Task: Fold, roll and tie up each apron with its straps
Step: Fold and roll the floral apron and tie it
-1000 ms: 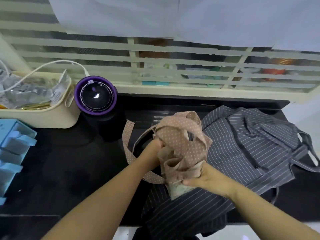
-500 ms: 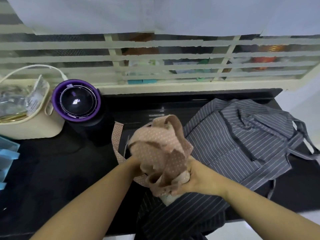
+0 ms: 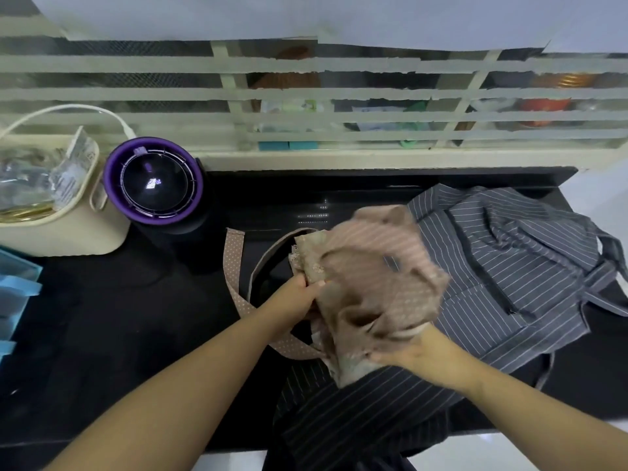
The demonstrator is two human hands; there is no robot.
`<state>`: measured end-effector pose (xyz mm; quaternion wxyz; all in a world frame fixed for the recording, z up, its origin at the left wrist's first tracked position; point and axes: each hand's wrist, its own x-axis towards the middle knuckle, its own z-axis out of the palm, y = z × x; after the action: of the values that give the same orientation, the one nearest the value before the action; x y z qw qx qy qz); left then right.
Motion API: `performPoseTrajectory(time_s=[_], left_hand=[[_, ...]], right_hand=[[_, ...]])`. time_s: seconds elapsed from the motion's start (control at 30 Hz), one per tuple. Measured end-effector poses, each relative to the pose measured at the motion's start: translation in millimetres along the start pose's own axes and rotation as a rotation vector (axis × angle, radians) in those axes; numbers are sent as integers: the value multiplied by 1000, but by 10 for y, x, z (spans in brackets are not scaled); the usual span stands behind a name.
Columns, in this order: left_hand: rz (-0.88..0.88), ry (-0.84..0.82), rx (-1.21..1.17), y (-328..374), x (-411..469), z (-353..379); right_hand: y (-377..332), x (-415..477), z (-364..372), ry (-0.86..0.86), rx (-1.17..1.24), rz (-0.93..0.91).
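Fingers (image 3: 307, 287) of the left hand (image 3: 294, 300) were curled on the edge of the brown dotted apron (image 3: 373, 287), at the 9 o'clock side of the bundle, and they pinched the cloth there. The right hand (image 3: 413, 351) held the same bundle from its 5 o'clock side. Its fingers (image 3: 382, 359) were bent under the lower end of the roll and closed on it.

I saw the apron as a loose, crumpled roll held between both hands over the tabletop (image 3: 102, 334), near the middle of my view. It was blurred, so I could not tell how the layers were wrapped. One dotted strap (image 3: 233, 266) came out from the bundle toward 9 o'clock, made a loop on the black surface and passed under the left forearm.

A grey striped apron (image 3: 509, 266) lay spread and wrinkled at 3 o'clock of the bundle, partly under it, and its grey straps (image 3: 610, 246) reached toward the right edge. A darker striped cloth (image 3: 356, 423) was at 6 o'clock and hung over the near edge.

At 10 o'clock stood a round device with a purple rim (image 3: 153, 180). Just beside it, more toward 9 o'clock, was a cream basket (image 3: 78, 232) with clear plastic packets (image 3: 30, 178) inside. A blue tray (image 3: 17, 294) was at the far 9 o'clock edge. Window bars (image 3: 306, 93) ran across at 12 o'clock.
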<state>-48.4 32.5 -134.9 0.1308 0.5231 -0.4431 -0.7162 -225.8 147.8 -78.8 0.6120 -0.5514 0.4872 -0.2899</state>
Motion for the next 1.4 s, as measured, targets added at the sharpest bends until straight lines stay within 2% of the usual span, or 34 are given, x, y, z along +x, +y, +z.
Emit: performPoseTrajectory(time_s=[0.1,0.23,0.4,0.6,0.83,0.9,1.03,1.13,1.27,1.33,1.4], left_hand=[[5,-4,19,-47,4,-30],[48,14,52,-90,33,-90],[126,36,50,-80,-25,-76],[129,27,90,-53,5,-89],[157,50,98,-52,-2,-80],[173,82,92,-99,-2,-73],[140,115,18,-158,-1,-53],[95,107,-77,-118,-43,-59],[215,171,-141,138,-221,-140],[312,156,-38,343,-439,-215],[379,101,310,522,-675,-278]], right_hand=[[94,7,-92,141,125,47],[100,218,-122,171,13,159],[27,546,-96,222,-16,133],[-33,823,-114,286,-52,105],[228,1205,-84,482,-337,267],[198,1233,-96,500,-238,335],[-1,1278,-169,311,-236,501],[-120,1280,-164,231,-171,500],[-225,1114,-273,218,281,382],[-303,969,-419,202,466,316],[-396,839,-570,213,570,222]])
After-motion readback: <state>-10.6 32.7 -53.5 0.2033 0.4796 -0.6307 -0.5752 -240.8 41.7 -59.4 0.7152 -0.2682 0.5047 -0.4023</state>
